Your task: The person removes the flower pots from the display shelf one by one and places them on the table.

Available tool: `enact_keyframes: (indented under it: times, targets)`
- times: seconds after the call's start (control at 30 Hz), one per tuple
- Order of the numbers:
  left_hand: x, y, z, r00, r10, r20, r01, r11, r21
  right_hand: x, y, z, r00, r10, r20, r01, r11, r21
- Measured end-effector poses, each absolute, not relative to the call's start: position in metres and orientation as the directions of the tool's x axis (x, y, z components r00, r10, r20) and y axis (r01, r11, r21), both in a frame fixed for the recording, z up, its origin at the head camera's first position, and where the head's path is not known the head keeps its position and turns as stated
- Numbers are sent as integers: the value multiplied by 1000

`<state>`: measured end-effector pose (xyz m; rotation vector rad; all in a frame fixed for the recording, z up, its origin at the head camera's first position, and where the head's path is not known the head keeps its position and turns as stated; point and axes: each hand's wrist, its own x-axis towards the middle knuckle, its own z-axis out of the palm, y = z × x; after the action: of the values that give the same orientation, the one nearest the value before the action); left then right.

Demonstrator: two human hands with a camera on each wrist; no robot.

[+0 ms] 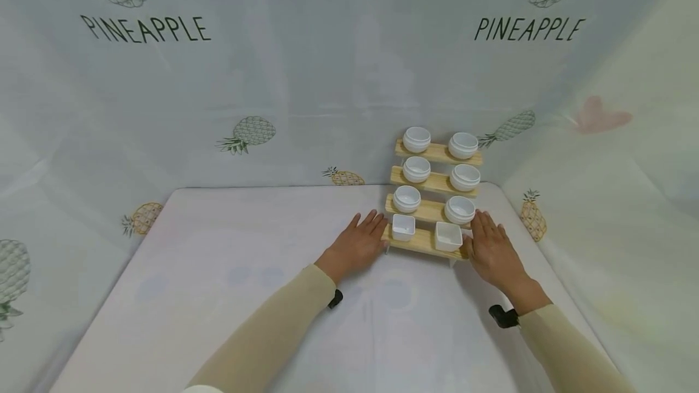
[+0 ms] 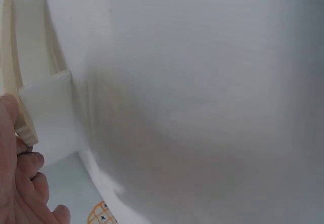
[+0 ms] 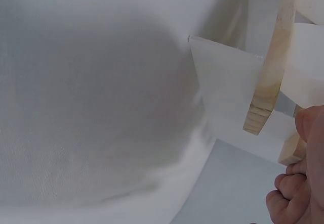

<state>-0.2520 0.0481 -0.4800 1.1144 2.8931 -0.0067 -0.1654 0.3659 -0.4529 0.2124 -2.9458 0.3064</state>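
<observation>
A wooden tiered display stand (image 1: pixel 423 240) has four stepped boards on pale supports. Round white bowls (image 1: pixel 460 210) sit in pairs on its upper boards. Two square white dishes (image 1: pixel 448 236) occupy the lowest board. My left hand (image 1: pixel 357 244) holds the left end of the lower boards, its thumb (image 2: pixel 9 106) against the wood and fingertips (image 2: pixel 31 163) by the board's end in the left wrist view. On the opposite side, my right hand (image 1: pixel 494 250) grips the stand's right end. Its thumb (image 3: pixel 308 123) and curled fingers (image 3: pixel 289 186) lie around a board's end.
The white-covered table (image 1: pixel 262 284) extends left and forward of the stand. A pineapple-print cloth backdrop (image 1: pixel 327 77) rises right behind the stand. The cloth on the right side (image 1: pixel 611 211) stands close beyond my right hand.
</observation>
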Motion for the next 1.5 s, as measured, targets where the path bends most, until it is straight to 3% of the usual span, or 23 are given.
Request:
enact_keyframes:
  times: [0.9,1.5]
  targets:
    - [-226,-28,-482,-776,631,-4,629,774,77,-168,305,-456,-948,-225,225,-271,941,-201]
    - [-216,-96,-488,-831,555,40,555,821,130,-193,244,-459,-926,-304,223,-348,918,-190]
